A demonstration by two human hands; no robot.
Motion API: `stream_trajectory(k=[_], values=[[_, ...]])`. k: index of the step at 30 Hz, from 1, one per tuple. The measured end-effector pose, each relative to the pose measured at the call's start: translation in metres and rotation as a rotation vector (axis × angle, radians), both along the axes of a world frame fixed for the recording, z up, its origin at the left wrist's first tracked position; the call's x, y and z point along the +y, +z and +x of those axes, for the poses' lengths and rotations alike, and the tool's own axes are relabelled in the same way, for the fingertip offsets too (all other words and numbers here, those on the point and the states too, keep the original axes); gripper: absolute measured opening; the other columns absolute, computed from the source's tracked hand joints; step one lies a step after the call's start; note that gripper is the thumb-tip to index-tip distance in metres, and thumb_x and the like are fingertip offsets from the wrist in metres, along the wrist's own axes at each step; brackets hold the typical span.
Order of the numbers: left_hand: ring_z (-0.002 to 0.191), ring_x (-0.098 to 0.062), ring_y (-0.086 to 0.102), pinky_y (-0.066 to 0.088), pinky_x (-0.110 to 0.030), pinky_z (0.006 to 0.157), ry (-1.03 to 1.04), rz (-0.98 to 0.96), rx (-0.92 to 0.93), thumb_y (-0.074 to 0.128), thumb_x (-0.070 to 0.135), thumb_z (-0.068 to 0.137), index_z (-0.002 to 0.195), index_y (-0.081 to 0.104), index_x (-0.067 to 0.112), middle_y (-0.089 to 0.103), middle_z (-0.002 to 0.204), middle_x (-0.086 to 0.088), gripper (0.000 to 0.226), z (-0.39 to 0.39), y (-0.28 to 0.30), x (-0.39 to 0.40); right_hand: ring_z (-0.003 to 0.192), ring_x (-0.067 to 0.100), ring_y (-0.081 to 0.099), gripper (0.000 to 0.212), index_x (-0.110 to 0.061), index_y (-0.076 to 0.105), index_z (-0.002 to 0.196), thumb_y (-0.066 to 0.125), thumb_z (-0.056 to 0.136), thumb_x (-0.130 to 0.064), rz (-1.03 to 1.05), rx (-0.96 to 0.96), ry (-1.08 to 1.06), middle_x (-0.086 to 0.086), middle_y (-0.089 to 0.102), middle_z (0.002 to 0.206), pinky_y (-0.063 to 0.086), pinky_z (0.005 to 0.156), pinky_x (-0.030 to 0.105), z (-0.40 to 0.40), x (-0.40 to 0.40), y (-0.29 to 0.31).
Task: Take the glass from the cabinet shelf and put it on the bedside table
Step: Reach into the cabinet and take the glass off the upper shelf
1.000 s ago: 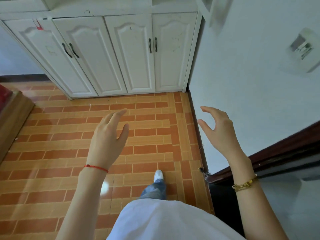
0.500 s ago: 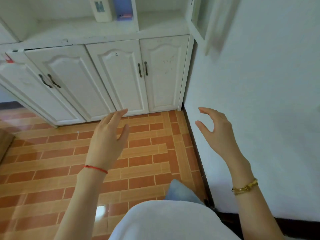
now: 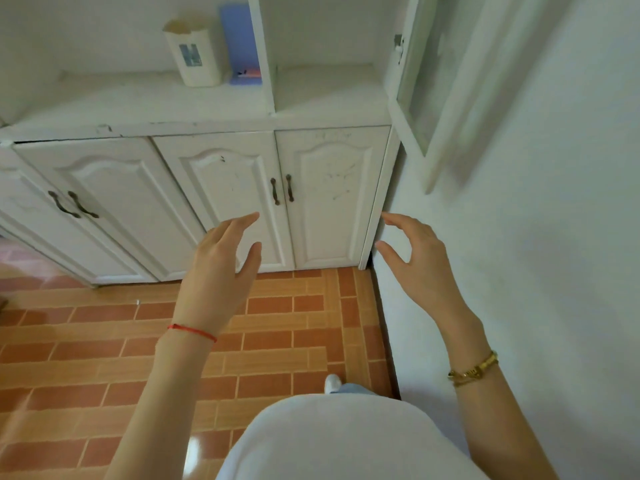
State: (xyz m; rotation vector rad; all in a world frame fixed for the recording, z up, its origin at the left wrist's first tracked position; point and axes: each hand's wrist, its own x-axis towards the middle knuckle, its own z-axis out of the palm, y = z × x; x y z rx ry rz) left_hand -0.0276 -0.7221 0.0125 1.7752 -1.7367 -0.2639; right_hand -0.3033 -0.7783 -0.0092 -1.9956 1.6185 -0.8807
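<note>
Empty-handed, a person's left hand (image 3: pixel 218 271), fingers straight and loosely spread, and right hand (image 3: pixel 415 261), thumb and fingers curved wide apart, are held out in front of a white wooden cabinet (image 3: pixel 214 188) with arched panel doors and dark metal handles. On the cabinet's open shelf (image 3: pixel 329 98), a cream paper carton (image 3: pixel 194 50) and a pale blue box (image 3: pixel 240 43) stand near the upright divider; no glass shows anywhere in view, nor the bedside table. The likely risk: the glazed cabinet door (image 3: pixel 426 84) hangs open at the shelf's right edge, where a rising right arm could knock it.
</note>
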Motion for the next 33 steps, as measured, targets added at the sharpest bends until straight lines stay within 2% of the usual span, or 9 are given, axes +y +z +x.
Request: stream_trajectory(k=[4,9,11,15,21,29,33], values=[[0.129,-0.02,0.051,0.038,-0.03,0.107,0.031,-0.017,0.014,0.052,0.023,0.097,0.139,0.05,0.017,0.058,0.135,-0.002,0.042,-0.005,0.007,-0.049,0.132,0.014,0.046,0.047,-0.021,0.05,0.141,0.059,0.096,-0.032,-0.028,-0.007,0.062,-0.003,0.055,0.139,0.035,0.11,0.027,0.004,-0.062,0.011],[0.127,-0.02,0.052,0.042,-0.037,0.107,0.061,-0.01,0.022,0.053,0.022,0.097,0.139,0.051,0.016,0.058,0.134,-0.003,0.042,-0.001,0.007,-0.096,0.133,0.013,0.045,0.047,-0.024,0.047,0.141,0.058,0.096,-0.033,-0.01,-0.023,0.106,-0.005,0.054,0.14,0.035,0.108,0.025,0.018,-0.117,0.012],[0.127,-0.021,0.053,0.043,-0.039,0.107,0.074,0.001,0.014,0.052,0.023,0.097,0.139,0.051,0.017,0.058,0.134,-0.003,0.043,0.003,0.004,-0.116,0.133,0.013,0.045,0.047,-0.025,0.047,0.141,0.058,0.096,-0.033,0.012,-0.028,0.111,-0.004,0.054,0.142,0.036,0.109,0.027,0.025,-0.138,0.007],[0.12,-0.024,0.057,0.042,-0.034,0.106,0.065,0.023,0.009,0.052,0.023,0.097,0.139,0.05,0.018,0.058,0.135,-0.003,0.043,0.015,-0.002,-0.162,0.133,0.013,0.046,0.047,-0.023,0.048,0.141,0.059,0.096,-0.032,0.026,-0.042,0.113,-0.003,0.054,0.141,0.037,0.112,0.03,0.038,-0.181,0.001],[0.121,-0.024,0.057,0.046,-0.042,0.104,0.037,-0.037,-0.009,0.053,0.023,0.096,0.139,0.05,0.017,0.058,0.135,-0.004,0.043,0.048,0.002,-0.25,0.131,0.015,0.047,0.046,-0.02,0.05,0.139,0.061,0.095,-0.029,-0.017,-0.047,0.087,-0.002,0.056,0.138,0.037,0.109,0.027,0.07,-0.265,0.008],[0.122,-0.021,0.055,0.044,-0.035,0.104,-0.011,-0.215,-0.061,0.054,0.021,0.096,0.137,0.052,0.014,0.061,0.131,-0.006,0.042,0.094,0.049,-0.366,0.125,0.011,0.048,0.045,-0.018,0.052,0.138,0.06,0.096,-0.029,-0.23,-0.069,0.049,-0.003,0.058,0.135,0.038,0.104,0.026,0.111,-0.374,0.064],[0.118,-0.026,0.059,0.048,-0.042,0.099,-0.04,-0.327,-0.097,0.057,0.015,0.095,0.133,0.055,0.012,0.063,0.127,-0.008,0.039,0.106,0.082,-0.415,0.122,0.01,0.05,0.044,-0.015,0.054,0.137,0.061,0.095,-0.029,-0.37,-0.071,0.038,-0.002,0.059,0.132,0.039,0.103,0.024,0.125,-0.417,0.1]])
